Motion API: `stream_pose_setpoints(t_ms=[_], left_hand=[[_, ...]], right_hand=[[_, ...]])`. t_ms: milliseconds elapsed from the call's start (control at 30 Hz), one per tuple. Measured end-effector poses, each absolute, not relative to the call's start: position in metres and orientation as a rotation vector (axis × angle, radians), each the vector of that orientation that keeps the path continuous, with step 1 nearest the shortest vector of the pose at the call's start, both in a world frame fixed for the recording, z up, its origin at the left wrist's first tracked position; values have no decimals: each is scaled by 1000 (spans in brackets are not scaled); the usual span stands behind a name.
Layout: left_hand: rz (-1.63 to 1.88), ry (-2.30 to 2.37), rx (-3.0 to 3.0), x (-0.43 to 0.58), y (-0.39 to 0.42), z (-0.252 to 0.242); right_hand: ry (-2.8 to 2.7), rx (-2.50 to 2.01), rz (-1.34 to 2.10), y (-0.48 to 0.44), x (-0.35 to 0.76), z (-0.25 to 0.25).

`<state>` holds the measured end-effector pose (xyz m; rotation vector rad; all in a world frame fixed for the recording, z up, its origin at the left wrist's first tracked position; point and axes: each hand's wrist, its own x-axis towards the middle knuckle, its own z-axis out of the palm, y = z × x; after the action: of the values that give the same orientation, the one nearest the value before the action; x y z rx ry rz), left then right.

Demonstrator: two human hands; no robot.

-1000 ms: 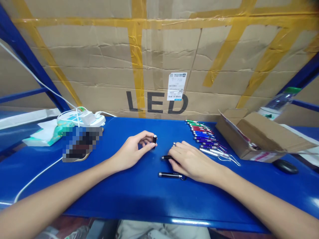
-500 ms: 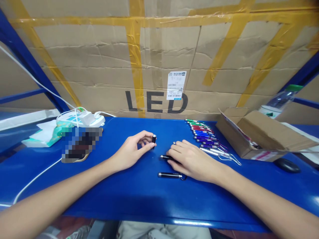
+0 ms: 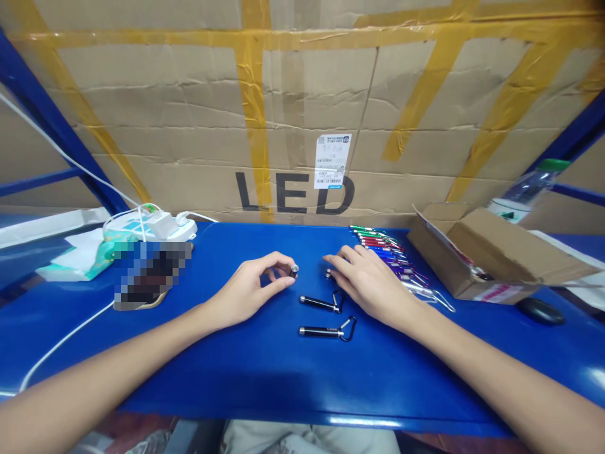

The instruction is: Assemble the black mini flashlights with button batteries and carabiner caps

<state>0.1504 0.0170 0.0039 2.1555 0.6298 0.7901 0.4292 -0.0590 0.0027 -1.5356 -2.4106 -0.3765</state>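
My left hand pinches a short black penlight between thumb and fingertips, its silver end tipped up toward me; the rest is hidden by the fingers. My right hand hovers over the table with thumb and index finger apart. Close to its thumb tip is a small silver-ended piece, too small to identify. Below lie two black penlights with carabiner clips, an upper penlight and a lower penlight, side by side. Past the right hand runs a row of coloured penlights, partly covered by it.
An open cardboard box and a black mouse are on the right, with a bottle behind. On the left are a phone, tissue pack and power strip with cables. A large carton stands behind the blue table.
My right hand has let go of the upper black penlight, leaving it on the table, and moved up and slightly right. The penlight in my left hand has tilted its silver end toward me.
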Motion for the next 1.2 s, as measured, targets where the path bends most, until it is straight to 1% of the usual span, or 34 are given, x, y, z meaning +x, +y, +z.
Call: stream_pose_setpoints(t_ms=[167, 567, 633, 767, 900, 1100, 1200], left_hand=[[821, 594, 2218, 150, 14, 7], [857, 447, 2577, 144, 11, 10], [818, 503, 2602, 144, 11, 9], [624, 676, 2669, 144, 13, 3], [516, 699, 2742, 143, 17, -2], [665, 664, 3009, 143, 18, -3], [682, 657, 3137, 144, 17, -5]], right_hand=[[-2458, -1522, -282, -57, 432, -2], [-2435, -1523, -185, -59, 427, 2], [-2416, -1534, -173, -59, 425, 2], [-2400, -1522, -128, -59, 423, 0], [-2362, -1485, -79, -60, 423, -1], [-2311, -1427, -14, -62, 422, 0], [-2330, -1407, -19, -61, 422, -3]])
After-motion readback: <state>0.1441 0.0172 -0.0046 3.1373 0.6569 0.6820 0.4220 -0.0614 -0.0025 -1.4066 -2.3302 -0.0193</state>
